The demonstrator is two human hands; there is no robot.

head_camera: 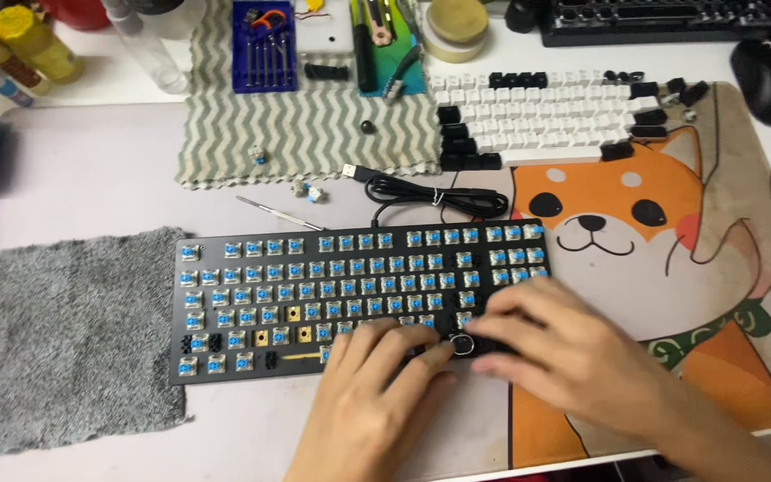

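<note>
Keycaps all off keyboard; few switches pulled; left hand grip empty; right hand grip unclear, near ring puller.

A home hobby desk, by the look of it — cartoon-dog desk mat, screwdriver set and pulled keycaps spread about. Bottles crowd the corner — no proper workshop.
</note>
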